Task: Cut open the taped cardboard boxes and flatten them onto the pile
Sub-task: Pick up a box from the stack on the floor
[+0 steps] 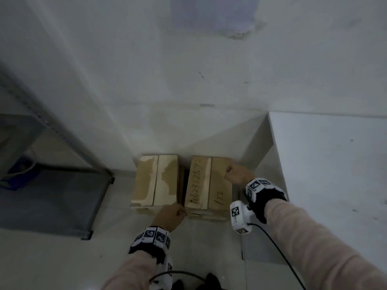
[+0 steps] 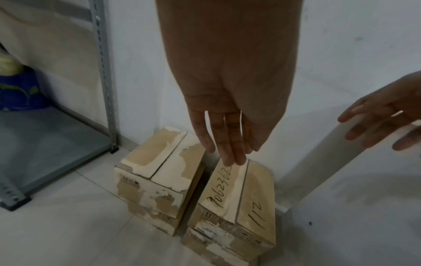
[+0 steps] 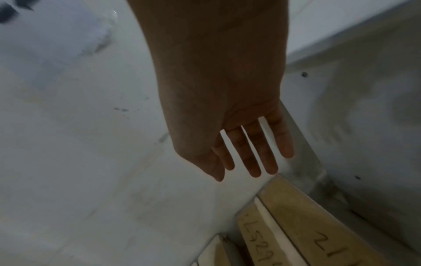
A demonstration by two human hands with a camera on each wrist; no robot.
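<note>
Head view looks down on two cardboard boxes side by side on the tiled floor against the wall, with the left hand [image 1: 167, 216] at the near end of the narrow gap between them and the right hand [image 1: 237, 174] over the far right part of the marked box [image 1: 209, 183]; from this angle the fingers of both hands are hidden. Left wrist view fills that in: the left hand's fingers [image 2: 230, 144] are straight and close together, tips above the far end of the marked box's pale left flap, contact unclear, and the right hand [image 2: 387, 117] hangs spread and empty off to the right. Right wrist view shows those fingers [image 3: 252, 153] straight, slightly parted, clear of the marked box's far corner. Left of the left hand sit the torn-faced box [image 1: 156, 181] and a grey metal shelf [image 1: 62, 185].
</note>
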